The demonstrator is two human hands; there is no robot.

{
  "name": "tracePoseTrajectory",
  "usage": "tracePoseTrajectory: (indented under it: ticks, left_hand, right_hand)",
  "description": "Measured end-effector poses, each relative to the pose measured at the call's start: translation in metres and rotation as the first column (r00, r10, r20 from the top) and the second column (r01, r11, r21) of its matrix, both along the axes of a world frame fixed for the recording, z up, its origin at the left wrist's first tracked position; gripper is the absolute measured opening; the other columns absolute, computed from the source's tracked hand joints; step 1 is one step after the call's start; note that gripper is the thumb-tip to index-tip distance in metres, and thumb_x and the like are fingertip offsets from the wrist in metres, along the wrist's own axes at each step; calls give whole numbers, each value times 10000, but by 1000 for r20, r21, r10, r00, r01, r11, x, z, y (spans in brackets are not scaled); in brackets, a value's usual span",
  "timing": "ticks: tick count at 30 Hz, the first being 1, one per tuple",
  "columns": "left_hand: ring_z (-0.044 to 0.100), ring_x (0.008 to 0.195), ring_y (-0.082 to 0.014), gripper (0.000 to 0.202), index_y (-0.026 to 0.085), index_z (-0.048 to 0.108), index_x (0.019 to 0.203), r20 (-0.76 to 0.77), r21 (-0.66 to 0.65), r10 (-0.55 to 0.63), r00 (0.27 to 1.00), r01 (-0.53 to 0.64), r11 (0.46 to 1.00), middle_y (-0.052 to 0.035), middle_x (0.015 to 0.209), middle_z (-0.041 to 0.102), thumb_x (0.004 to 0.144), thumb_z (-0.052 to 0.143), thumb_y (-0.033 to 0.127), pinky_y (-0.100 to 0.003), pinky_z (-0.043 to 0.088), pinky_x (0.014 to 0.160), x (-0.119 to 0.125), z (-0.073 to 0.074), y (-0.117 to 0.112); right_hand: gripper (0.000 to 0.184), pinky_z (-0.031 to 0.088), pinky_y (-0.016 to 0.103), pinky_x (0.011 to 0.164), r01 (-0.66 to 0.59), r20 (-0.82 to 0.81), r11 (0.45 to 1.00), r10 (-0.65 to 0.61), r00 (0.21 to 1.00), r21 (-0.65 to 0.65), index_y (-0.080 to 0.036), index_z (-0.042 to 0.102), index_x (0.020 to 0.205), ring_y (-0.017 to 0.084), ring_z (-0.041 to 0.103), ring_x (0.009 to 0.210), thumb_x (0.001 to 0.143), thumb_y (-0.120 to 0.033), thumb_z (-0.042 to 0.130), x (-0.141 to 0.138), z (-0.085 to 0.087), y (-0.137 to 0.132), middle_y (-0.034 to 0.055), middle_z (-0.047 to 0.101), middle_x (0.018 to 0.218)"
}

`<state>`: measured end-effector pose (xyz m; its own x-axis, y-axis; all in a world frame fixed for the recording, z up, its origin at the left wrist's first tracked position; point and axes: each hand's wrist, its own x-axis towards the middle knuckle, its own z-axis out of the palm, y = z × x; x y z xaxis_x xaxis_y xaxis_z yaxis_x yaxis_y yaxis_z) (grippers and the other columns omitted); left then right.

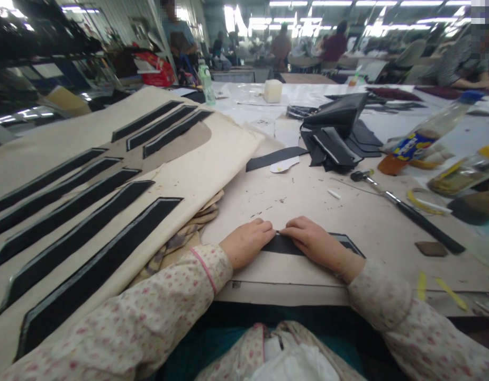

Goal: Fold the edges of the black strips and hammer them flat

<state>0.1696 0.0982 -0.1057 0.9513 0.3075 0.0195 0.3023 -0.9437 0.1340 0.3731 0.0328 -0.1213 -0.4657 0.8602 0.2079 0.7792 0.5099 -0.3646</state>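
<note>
A black strip (283, 245) with a pale line along its far edge lies flat on the table in front of me. My left hand (250, 241) pinches the strip's far edge near its left end, fingers curled together. Close beside it, my right hand (314, 241) grips the same edge with thumb and fingertips, its palm covering the middle of the strip. The strip's right end (345, 242) shows beyond that hand. What the fingertips hold between them is partly hidden.
At left, a cream board (169, 177) carries several black strips (97, 264). A hammer (411, 214), a cola bottle (419, 137) and a yellow-lidded jar (462, 169) are at right. Black pieces (335, 137) are piled farther back, near a white block (272, 91). People work in the background.
</note>
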Motion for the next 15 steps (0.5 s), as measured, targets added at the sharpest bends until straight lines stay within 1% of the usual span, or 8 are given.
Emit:
tracePoseTrajectory:
  ticks: [2,4,6,8,11,13,15]
  left_hand:
    - [481,885,-195,192,126,558,982,-29,42,-1,1000,2,999,-68,944,548,873,402,98,-318,441,822,3,3,-4]
    - [491,848,-201,165,135,560,920,-48,70,48,998,-44,997,-67,903,550,884,400,129,-328,455,775,10,5,-8]
    - [507,829,-215,172,141,558,887,-57,79,132,990,-128,989,-70,878,557,901,394,190,-340,466,728,19,7,-11]
    - [524,841,-235,179,140,557,895,-61,72,209,976,-204,976,-77,877,565,901,415,249,-349,473,698,27,8,-13]
    - [537,871,-252,169,136,550,905,-57,59,271,961,-267,962,-89,897,569,872,486,289,-358,475,706,34,9,-13]
    - [537,878,-255,175,138,540,903,-40,60,291,956,-288,956,-89,897,568,857,512,305,-368,472,733,35,7,-12]
    - [530,886,-253,182,141,530,914,-20,52,305,952,-304,951,-85,898,565,847,526,310,-375,466,760,34,6,-12]
  right_hand:
    - [279,457,379,834,-1,37,1000,1,999,17,-168,625,1046,205,503,915,865,-105,422,-2,0,-1,96,585,944]
    - [294,453,398,849,1,40,1000,-1,999,14,-174,621,1064,210,507,924,856,-99,426,-2,1,-1,100,587,956]
    - [315,453,387,862,-9,6,999,10,1000,-37,-188,609,1099,201,514,938,857,-107,424,2,2,0,95,587,977]
    - [334,451,366,879,-12,-50,994,7,999,-111,-203,587,1142,186,523,961,862,-126,422,10,4,1,87,585,1012]
    - [348,437,370,915,53,-93,979,-72,993,-196,-218,552,1193,182,536,1004,865,-189,440,29,8,-1,80,585,1072]
    - [341,434,378,921,104,-84,967,-126,988,-234,-220,556,1190,187,545,1008,866,-236,447,41,9,-4,78,589,1085]
    - [327,442,371,908,118,-81,960,-143,986,-253,-215,573,1166,186,551,997,866,-254,451,49,9,-9,77,593,1079]
